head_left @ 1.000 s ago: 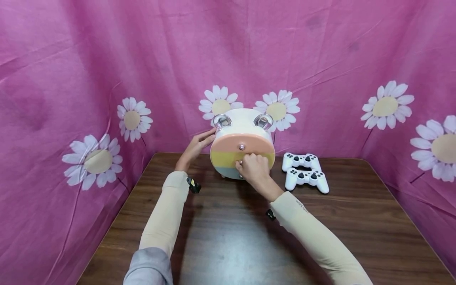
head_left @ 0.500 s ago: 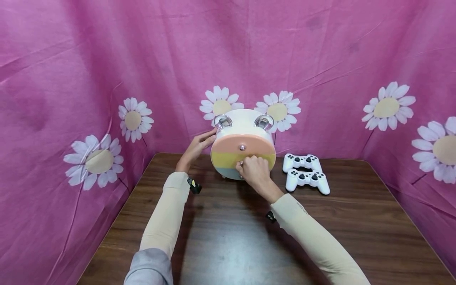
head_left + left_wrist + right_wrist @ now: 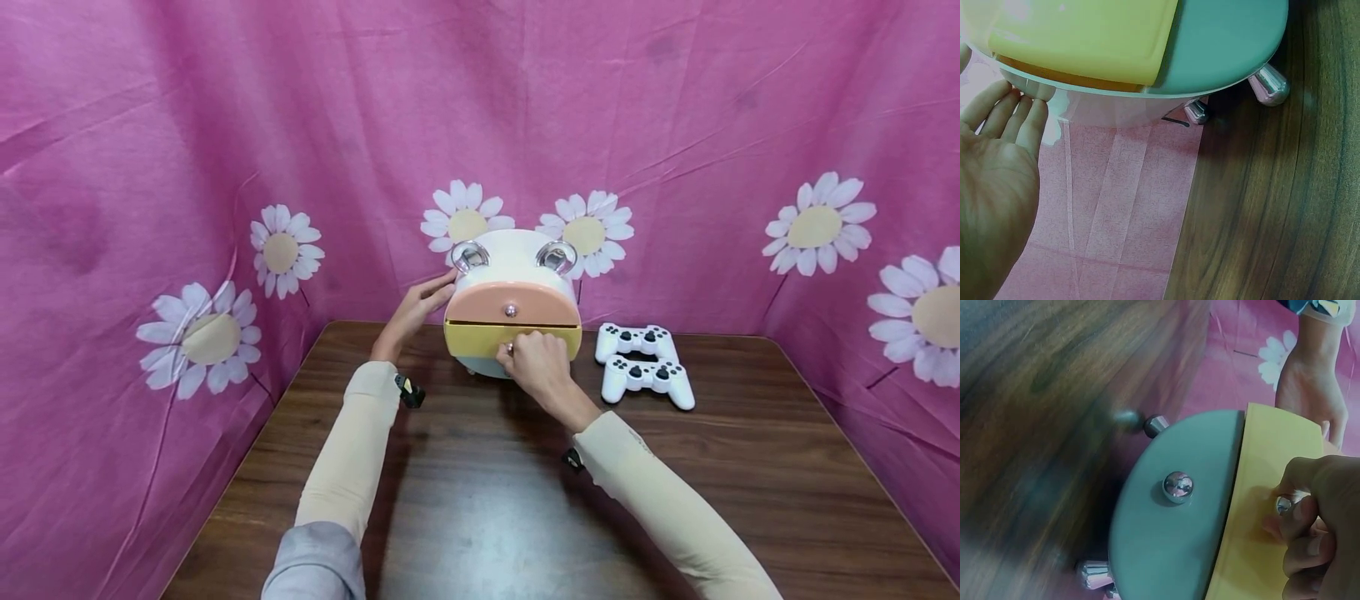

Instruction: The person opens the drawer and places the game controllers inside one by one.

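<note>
A small rounded white drawer box (image 3: 513, 246) stands at the back of the table on short silver feet. Its front has an orange top drawer (image 3: 480, 302), a yellow middle drawer (image 3: 468, 340) and a green bottom drawer (image 3: 1166, 544). The yellow drawer sticks out a little, with a dark gap above it. My right hand (image 3: 536, 362) pinches its silver knob (image 3: 1284, 505) between thumb and curled finger. My left hand (image 3: 412, 315) rests its straight fingers against the box's left side, palm facing it in the left wrist view.
Two white game controllers (image 3: 636, 340) lie one in front of the other to the right of the box. The brown wooden table (image 3: 480, 500) reaches back to a pink curtain (image 3: 360, 167) with daisies. Two silver rings (image 3: 469, 257) stick up on the box top.
The yellow drawer has slid out slightly toward me, opening a dark gap under the orange one. My right hand has moved slightly back with the knob; my left hand stays put.
</note>
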Demonstrator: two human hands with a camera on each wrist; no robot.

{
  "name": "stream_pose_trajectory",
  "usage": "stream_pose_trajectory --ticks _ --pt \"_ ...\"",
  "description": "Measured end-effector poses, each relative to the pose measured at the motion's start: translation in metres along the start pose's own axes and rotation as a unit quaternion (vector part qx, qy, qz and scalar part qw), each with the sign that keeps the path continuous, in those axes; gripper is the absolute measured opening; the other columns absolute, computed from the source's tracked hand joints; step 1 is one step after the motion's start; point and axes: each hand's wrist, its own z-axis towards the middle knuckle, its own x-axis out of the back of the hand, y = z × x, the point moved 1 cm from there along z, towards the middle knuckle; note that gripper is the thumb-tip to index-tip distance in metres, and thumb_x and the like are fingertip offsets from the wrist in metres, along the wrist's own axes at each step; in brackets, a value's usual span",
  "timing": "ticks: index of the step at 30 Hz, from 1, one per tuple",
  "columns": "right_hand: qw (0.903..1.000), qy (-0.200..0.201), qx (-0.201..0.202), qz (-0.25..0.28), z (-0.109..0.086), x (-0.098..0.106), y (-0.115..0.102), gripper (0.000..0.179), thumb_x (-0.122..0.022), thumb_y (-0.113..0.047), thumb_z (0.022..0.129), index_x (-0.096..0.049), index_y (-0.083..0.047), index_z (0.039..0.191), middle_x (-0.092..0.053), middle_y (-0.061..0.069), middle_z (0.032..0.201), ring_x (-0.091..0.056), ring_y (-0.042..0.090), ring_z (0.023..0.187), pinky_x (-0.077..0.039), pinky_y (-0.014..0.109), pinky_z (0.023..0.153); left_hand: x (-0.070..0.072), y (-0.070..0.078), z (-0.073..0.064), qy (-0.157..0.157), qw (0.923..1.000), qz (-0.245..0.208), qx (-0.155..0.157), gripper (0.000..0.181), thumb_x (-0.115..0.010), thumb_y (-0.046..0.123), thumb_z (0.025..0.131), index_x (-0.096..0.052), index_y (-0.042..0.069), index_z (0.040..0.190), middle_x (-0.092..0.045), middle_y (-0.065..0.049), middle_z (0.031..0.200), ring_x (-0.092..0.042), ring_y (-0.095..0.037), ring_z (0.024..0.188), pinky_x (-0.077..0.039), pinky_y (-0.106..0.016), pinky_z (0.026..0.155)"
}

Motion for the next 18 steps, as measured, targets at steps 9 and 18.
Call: stream_pose_trajectory --ticks 9,18 --pt "0.9998 0.013 0.013 0.000 -0.018 0.011 -0.007 0.053 -0.070 -0.026 0.093 -0.037 -0.020 0.051 -0.039 0.001 0.048 -0.043 0.023 0.043 -0.036 0.041 0.034 0.000 -0.002 0.001 0.002 1.0000 -0.004 -0.004 0.055 -0.062 0.043 0.108 -0.052 0.024 0.159 -0.049 0.003 0.167 -0.038 -0.018 0.159 -0.032 -0.042 0.133" --pt "0.9984 0.042 0.038 -0.005 -0.038 0.023 -0.018 0.053 -0.073 -0.026 0.090 -0.039 -0.019 0.051 -0.038 0.000 0.047 -0.044 0.025 0.041 -0.033 0.040 0.033 -0.001 -0.002 0.003 0.010 0.9999 0.000 -0.006 0.058 -0.063 0.045 0.107 -0.053 0.023 0.159 -0.050 0.000 0.166 -0.041 -0.020 0.157 -0.036 -0.043 0.131"
